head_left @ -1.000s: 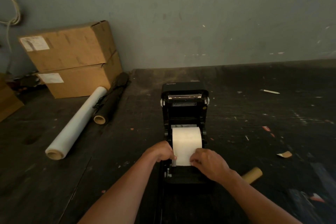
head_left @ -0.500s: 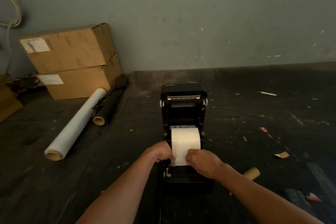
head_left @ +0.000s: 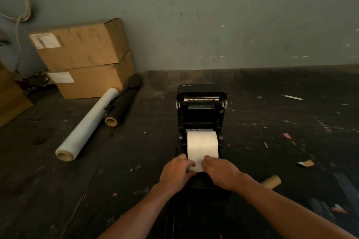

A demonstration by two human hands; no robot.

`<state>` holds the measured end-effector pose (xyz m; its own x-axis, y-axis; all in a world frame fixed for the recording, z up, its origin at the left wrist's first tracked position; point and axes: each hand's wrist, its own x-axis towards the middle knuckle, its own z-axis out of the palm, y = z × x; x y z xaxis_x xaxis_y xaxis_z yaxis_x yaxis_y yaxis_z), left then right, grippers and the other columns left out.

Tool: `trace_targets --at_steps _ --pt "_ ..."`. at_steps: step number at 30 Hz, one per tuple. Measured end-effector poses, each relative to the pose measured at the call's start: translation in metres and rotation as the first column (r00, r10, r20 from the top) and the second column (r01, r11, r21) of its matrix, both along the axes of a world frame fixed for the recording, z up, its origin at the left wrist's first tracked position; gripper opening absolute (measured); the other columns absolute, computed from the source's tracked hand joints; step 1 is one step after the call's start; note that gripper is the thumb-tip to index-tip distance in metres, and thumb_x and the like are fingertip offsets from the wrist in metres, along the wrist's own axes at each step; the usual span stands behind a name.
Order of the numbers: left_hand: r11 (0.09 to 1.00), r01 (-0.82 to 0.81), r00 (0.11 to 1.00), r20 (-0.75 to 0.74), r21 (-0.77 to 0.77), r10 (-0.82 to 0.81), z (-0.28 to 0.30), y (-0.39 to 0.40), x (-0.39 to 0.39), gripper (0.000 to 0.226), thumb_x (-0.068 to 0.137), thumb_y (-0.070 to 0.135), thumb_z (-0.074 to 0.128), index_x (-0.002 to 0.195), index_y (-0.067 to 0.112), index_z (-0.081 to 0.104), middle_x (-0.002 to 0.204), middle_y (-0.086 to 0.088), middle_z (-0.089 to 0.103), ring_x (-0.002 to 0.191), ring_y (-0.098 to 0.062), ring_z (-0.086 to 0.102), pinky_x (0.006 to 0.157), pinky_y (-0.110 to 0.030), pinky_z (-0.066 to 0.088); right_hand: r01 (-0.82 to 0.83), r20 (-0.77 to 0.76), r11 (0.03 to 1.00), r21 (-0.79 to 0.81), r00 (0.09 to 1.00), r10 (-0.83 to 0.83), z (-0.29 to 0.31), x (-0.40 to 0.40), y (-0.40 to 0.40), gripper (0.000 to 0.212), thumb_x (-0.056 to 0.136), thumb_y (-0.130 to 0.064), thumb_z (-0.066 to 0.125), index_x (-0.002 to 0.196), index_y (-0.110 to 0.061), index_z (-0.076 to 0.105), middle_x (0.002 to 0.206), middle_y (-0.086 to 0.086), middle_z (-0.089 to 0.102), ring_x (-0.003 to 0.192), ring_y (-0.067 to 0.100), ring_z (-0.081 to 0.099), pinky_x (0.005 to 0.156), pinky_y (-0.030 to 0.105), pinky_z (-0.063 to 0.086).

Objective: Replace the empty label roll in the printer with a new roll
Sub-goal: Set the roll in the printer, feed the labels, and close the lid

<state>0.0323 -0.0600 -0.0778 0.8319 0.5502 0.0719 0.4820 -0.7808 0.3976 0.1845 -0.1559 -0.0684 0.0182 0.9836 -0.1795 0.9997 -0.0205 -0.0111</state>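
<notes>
A black label printer stands open on the dark table, its lid tipped back. A white label roll sits in its bay, with a strip of paper drawn toward me. My left hand pinches the strip's left edge. My right hand pinches its right edge, both at the printer's front. The strip's end is hidden under my fingers. An empty cardboard core lies on the table just right of my right wrist.
Two stacked cardboard boxes stand at the back left. A clear film roll and a black roll lie beside them. Paper scraps dot the right side of the table. A grey wall closes the back.
Both hands have stayed at the strip's edges and drawn slightly closer together at the printer's front. The view has shifted a little.
</notes>
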Motion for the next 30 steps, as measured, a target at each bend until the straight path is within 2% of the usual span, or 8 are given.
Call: trace_targets --at_steps 3,6,9,11,14,18,24,30 --pt "0.996 0.081 0.995 -0.057 0.031 -0.080 -0.001 0.002 0.001 0.029 0.092 0.034 0.057 0.115 0.020 0.069 0.106 -0.003 0.057 0.098 -0.017 0.056 0.081 -0.033 0.050 0.006 -0.037 1.000 0.001 0.999 -0.006 0.000 0.001 -0.001 0.027 0.092 -0.019 0.051 0.118 -0.010 0.049 0.122 0.012 0.051 0.103 0.026 0.057 0.089 0.039 0.050" --pt "0.972 0.184 0.979 -0.114 0.146 -0.168 0.002 0.006 0.002 0.030 0.095 0.034 0.052 0.109 0.016 0.071 0.101 -0.006 0.057 0.094 -0.020 0.055 0.076 -0.035 0.047 0.013 -0.059 1.000 0.002 0.998 -0.013 0.001 0.001 -0.002 0.024 0.092 -0.020 0.050 0.115 -0.012 0.050 0.120 0.011 0.053 0.102 0.025 0.057 0.088 0.038 0.049" --pt "0.905 0.308 0.949 -0.165 0.294 -0.269 -0.001 0.008 0.003 0.024 0.094 0.025 0.052 0.099 0.012 0.071 0.097 -0.006 0.059 0.089 -0.022 0.055 0.069 -0.033 0.043 0.025 -0.067 1.000 0.008 0.997 -0.024 0.000 -0.001 -0.003 0.024 0.092 -0.019 0.051 0.115 -0.012 0.051 0.119 0.011 0.053 0.101 0.024 0.057 0.087 0.037 0.049" --pt "0.862 0.370 0.927 -0.206 0.347 -0.314 -0.003 0.006 0.003 0.019 0.092 0.016 0.052 0.094 0.009 0.070 0.095 -0.008 0.060 0.087 -0.023 0.057 0.070 -0.032 0.043 0.034 -0.074 0.999 0.010 0.997 -0.033 0.000 -0.002 -0.005 0.026 0.091 -0.018 0.052 0.116 -0.011 0.050 0.119 0.011 0.053 0.100 0.024 0.057 0.087 0.037 0.049" --pt "0.879 0.355 0.932 -0.192 0.319 -0.307 -0.003 0.005 0.004 0.022 0.094 0.014 0.048 0.094 0.007 0.068 0.096 -0.009 0.060 0.088 -0.022 0.055 0.077 -0.034 0.045 0.078 -0.151 0.995 0.060 0.986 -0.068 -0.001 -0.001 -0.008 0.024 0.094 -0.024 0.050 0.115 -0.015 0.052 0.119 0.008 0.054 0.096 0.021 0.059 0.083 0.034 0.050" --pt "0.920 0.296 0.954 -0.124 0.255 -0.273 -0.002 0.005 0.003 0.027 0.095 0.019 0.045 0.094 0.006 0.069 0.096 -0.009 0.060 0.089 -0.022 0.056 0.079 -0.033 0.045 0.189 -0.269 0.970 0.150 0.952 -0.144 -0.004 0.003 -0.018 0.042 0.092 -0.044 0.049 0.126 -0.020 0.049 0.124 -0.002 0.049 0.103 0.016 0.057 0.086 0.029 0.048" --pt "0.951 0.243 0.970 -0.028 0.193 -0.243 -0.004 0.002 -0.003 0.026 0.095 0.023 0.047 0.094 0.011 0.070 0.095 -0.003 0.060 0.088 -0.016 0.055 0.071 -0.022 0.035 0.177 -0.245 0.968 0.178 0.961 -0.131 -0.006 -0.002 -0.025 0.023 0.096 -0.030 0.045 0.114 -0.021 0.058 0.116 -0.001 0.055 0.095 0.013 0.059 0.084 0.029 0.051" --pt "0.960 0.194 0.978 0.041 0.201 -0.207 -0.008 -0.009 -0.013 0.026 0.093 0.024 0.050 0.113 0.018 0.067 0.108 0.003 0.060 0.100 -0.014 0.053 0.087 -0.027 0.040 0.196 -0.281 0.959 0.205 0.950 -0.134 -0.005 -0.008 -0.038 0.024 0.096 -0.028 0.046 0.109 -0.020 0.065 0.111 -0.003 0.059 0.095 0.011 0.061 0.085 0.026 0.051"
